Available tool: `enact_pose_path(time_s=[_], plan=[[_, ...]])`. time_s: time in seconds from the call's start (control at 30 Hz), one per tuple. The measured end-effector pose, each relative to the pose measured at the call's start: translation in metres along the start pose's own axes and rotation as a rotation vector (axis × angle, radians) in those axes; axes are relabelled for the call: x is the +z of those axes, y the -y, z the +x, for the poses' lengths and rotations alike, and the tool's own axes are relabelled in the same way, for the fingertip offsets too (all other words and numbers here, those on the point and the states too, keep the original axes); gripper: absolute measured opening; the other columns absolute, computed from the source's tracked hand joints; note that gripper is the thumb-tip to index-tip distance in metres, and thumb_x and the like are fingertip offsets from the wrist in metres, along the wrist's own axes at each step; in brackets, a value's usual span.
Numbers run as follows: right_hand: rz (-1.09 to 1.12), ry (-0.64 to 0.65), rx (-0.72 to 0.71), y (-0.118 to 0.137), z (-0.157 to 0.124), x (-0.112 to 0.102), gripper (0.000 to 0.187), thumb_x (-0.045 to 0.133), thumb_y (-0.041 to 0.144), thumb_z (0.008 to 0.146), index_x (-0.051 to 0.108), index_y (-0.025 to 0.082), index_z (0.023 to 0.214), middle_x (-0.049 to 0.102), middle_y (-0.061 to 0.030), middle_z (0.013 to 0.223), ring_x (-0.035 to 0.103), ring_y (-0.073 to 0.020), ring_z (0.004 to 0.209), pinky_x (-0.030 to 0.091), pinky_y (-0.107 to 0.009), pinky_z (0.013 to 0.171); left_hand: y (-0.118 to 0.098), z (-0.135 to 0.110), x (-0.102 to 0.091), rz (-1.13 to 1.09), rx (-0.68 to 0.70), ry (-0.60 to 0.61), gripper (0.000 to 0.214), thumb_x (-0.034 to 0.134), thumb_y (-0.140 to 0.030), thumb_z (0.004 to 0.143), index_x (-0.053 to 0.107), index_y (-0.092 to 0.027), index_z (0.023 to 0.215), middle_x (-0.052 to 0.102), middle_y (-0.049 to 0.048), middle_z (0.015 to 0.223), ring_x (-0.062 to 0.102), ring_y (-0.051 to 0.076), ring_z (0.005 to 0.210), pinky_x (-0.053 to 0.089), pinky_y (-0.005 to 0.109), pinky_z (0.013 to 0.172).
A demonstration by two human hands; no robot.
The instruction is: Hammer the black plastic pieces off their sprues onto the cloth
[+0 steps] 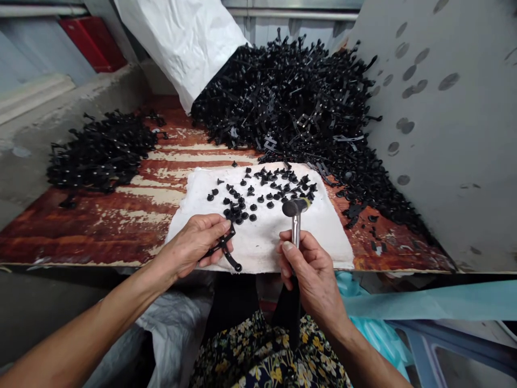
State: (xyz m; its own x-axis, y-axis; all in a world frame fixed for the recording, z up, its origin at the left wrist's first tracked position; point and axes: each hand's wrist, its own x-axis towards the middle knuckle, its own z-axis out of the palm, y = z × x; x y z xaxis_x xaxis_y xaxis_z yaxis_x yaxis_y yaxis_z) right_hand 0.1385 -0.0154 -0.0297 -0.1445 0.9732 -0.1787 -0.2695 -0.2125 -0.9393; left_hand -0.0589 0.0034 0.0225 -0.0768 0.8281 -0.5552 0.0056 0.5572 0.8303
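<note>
Fabric with a floral print (274, 355) at the very bottom, nearest the camera. Just above it, left hand (194, 245) curled closed around a black plastic runner (231, 258), fingers wrapped over the strip, its free end hanging below the palm. Right hand (311, 269), just to the side, closed firmly around the silver shaft of a small hammer (296, 226), held upright with its rounded dark head above the cloth. Both hands at the near edge of a white cloth (262, 248), with small black plastic studs (253, 217) scattered across its middle, just ahead of the fingers. Beyond the cloth, a rust-streaked table (81, 231) under a large heap of black plastic runners (291, 102), plus a smaller heap (100, 153) to the left. Farther off, a white sack (181, 48) with its mouth at the large heap, and a grey metal panel (444, 134) along the right side.
</note>
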Motion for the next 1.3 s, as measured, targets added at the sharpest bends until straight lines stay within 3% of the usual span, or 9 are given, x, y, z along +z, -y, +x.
enact_pose_path(time_s=[0.27,0.5,0.7,0.83,0.97,1.03,1.1,1.23,1.3], plan=[[-0.01,0.009,0.006,0.0,-0.001,0.0,0.03,0.069,0.045,0.083,0.059,0.021,0.099,0.048,0.0083,0.061,0.037,-0.0053,0.041,0.031,-0.015,0.034,0.002,0.002,-0.002,0.039,0.01,-0.004,0.03,0.073,-0.037,0.071,0.053,-0.015,0.064,0.062,0.0005,0.049,0.04,0.004,0.028,0.018,0.011,0.026],[-0.056,0.048,-0.012,0.004,-0.001,0.0,0.033,0.067,0.048,0.085,0.058,0.02,0.1,0.05,0.0083,0.061,0.04,-0.0054,0.041,0.034,-0.015,0.035,0.0,0.001,-0.007,0.216,0.055,0.002,0.032,0.071,-0.043,0.07,0.055,-0.016,0.064,0.059,-0.0007,0.046,0.035,0.003,0.029,0.02,0.011,0.028],[-0.101,0.147,-0.04,0.008,-0.001,-0.002,0.039,0.057,0.056,0.091,0.053,0.022,0.11,0.057,0.007,0.066,0.05,-0.0076,0.041,0.042,-0.019,0.038,-0.006,0.005,-0.008,0.28,0.04,-0.016,0.026,0.064,-0.033,0.076,0.054,-0.016,0.06,0.06,0.0003,0.048,0.034,0.003,0.027,0.02,0.013,0.028],[-0.185,0.178,-0.017,0.007,-0.003,-0.005,0.041,0.05,0.057,0.094,0.053,0.022,0.116,0.051,0.0088,0.061,0.041,-0.0072,0.039,0.036,-0.019,0.036,-0.012,0.004,-0.005,0.278,0.006,-0.028,0.025,0.061,-0.026,0.079,0.055,-0.015,0.058,0.059,0.0004,0.046,0.033,0.003,0.026,0.019,0.013,0.028],[-0.375,0.222,-0.05,0.012,-0.007,-0.008,0.033,0.039,0.045,0.102,0.06,0.02,0.109,0.048,0.0058,0.065,0.037,-0.0083,0.045,0.031,-0.021,0.039,-0.022,0.001,-0.001,0.357,-0.047,-0.066,0.031,0.055,-0.019,0.086,0.055,-0.014,0.055,0.057,0.0001,0.041,0.03,0.002,0.023,0.015,0.012,0.028],[-0.513,0.26,-0.115,0.021,-0.008,-0.008,0.029,0.037,0.033,0.102,0.063,0.02,0.108,0.051,0.0032,0.069,0.042,-0.0102,0.052,0.037,-0.023,0.045,-0.027,0.001,-0.001,0.4,-0.058,-0.07,0.036,0.052,-0.017,0.089,0.054,-0.015,0.053,0.053,-0.0006,0.038,0.029,0.002,0.022,0.014,0.012,0.028],[-0.651,0.274,-0.274,0.03,-0.006,-0.006,0.029,0.039,0.024,0.1,0.062,0.019,0.117,0.054,0.0009,0.074,0.049,-0.0124,0.059,0.045,-0.025,0.054,-0.028,0.002,-0.003,0.416,-0.05,-0.054,0.037,0.053,-0.016,0.089,0.053,-0.016,0.052,0.052,-0.0007,0.037,0.029,0.003,0.022,0.014,0.012,0.028],[-0.827,0.317,-0.667,0.039,0.003,-0.005,0.051,0.038,0.011,0.097,0.045,0.022,0.146,0.064,-0.006,0.095,0.062,-0.0173,0.079,0.054,-0.031,0.075,-0.026,0.005,-0.008,0.415,-0.017,-0.014,0.035,0.06,-0.019,0.086,0.052,-0.017,0.051,0.055,0.0008,0.038,0.03,0.004,0.022,0.013,0.014,0.029],[-0.943,0.357,-0.738,0.037,0.01,-0.007,0.06,0.036,0.006,0.095,0.039,0.024,0.152,0.065,-0.0076,0.099,0.063,-0.019,0.082,0.056,-0.033,0.077,-0.024,0.005,-0.01,0.413,-0.003,-0.001,0.034,0.063,-0.02,0.084,0.052,-0.017,0.051,0.054,0.0002,0.038,0.03,0.003,0.022,0.013,0.014,0.029]])
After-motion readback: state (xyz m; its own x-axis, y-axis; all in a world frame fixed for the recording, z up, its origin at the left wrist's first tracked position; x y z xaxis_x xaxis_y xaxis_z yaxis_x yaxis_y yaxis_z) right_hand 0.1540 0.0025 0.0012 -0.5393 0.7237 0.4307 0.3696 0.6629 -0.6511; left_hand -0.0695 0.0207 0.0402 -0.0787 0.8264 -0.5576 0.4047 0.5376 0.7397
